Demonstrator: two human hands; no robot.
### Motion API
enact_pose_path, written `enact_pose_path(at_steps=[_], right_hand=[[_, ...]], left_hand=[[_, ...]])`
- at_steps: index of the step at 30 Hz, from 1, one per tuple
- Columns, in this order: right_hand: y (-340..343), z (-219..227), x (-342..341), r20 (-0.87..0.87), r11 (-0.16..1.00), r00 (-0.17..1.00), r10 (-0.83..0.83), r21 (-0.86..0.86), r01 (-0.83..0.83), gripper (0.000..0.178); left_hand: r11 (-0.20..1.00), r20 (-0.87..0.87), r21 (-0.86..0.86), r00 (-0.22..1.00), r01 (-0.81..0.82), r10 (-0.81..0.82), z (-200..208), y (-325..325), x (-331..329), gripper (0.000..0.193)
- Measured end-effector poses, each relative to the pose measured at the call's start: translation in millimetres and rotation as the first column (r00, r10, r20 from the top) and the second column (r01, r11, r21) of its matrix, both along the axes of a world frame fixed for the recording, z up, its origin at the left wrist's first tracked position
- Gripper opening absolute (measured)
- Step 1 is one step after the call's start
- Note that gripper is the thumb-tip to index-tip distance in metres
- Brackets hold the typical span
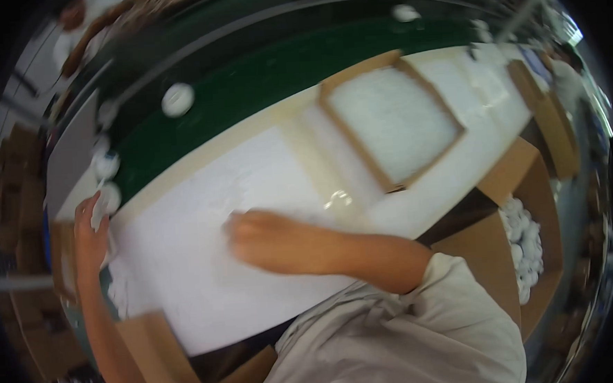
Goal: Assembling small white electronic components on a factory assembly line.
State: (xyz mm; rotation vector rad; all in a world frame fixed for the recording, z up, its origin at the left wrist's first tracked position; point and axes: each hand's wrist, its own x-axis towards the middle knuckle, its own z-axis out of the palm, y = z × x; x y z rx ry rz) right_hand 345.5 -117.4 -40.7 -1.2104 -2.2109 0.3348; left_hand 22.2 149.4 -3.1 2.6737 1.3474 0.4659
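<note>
At the left end of the white work surface, my left hand point(90, 237) has its thumb and fingers around the edge of a white round piece point(107, 198). Another white round piece point(106, 164) sits just beyond it. Over the middle of the white surface point(179, 267), my right hand point(267, 243) is curled closed and blurred by motion. Whatever it may hold is hidden. Faint clear wrinkles, perhaps thin film point(235, 188), show on the surface just beyond this hand.
A shallow cardboard tray point(359, 137) with clear plastic pieces lies right of centre. Behind runs a green conveyor belt point(259, 83) bearing a white disc point(177, 100). An open carton point(545, 248) at right holds several white round pieces point(524, 246). Another open carton point(155, 348) stands at the near left. People are at the far left and right.
</note>
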Motion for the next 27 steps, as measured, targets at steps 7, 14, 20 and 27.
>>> enact_pose_path(at_steps=[7, 14, 20, 27], right_hand=[[19.0, -16.1, -7.1, -0.132, 0.972, 0.991, 0.036, -0.227, -0.065, 0.005], [17.7, -1.4, -0.6, -0.035, 0.993, 0.999, 0.003, -0.119, -0.008, 0.008], [16.9, -4.8, -14.3, -0.560, 0.994, 0.827, -0.046, -0.108, -0.018, 0.005], [18.6, 27.2, -14.7, -0.760, 0.880, 0.575, -0.303, -0.455, -0.136, 0.013]], left_hand=[[0.987, -0.373, -0.017, 0.917, -0.161, 0.143, -27.5, 46.3, 74.3, 0.054], [0.838, 0.448, -0.545, 0.843, -0.007, 0.299, 0.1, 5.0, 79.7, 0.055], [0.571, 0.775, -0.630, 0.391, 0.526, 0.496, -20.1, -117.9, 55.8, 0.065], [0.403, 0.660, -0.722, 0.386, 0.563, 0.644, -34.7, -186.0, 54.1, 0.066]])
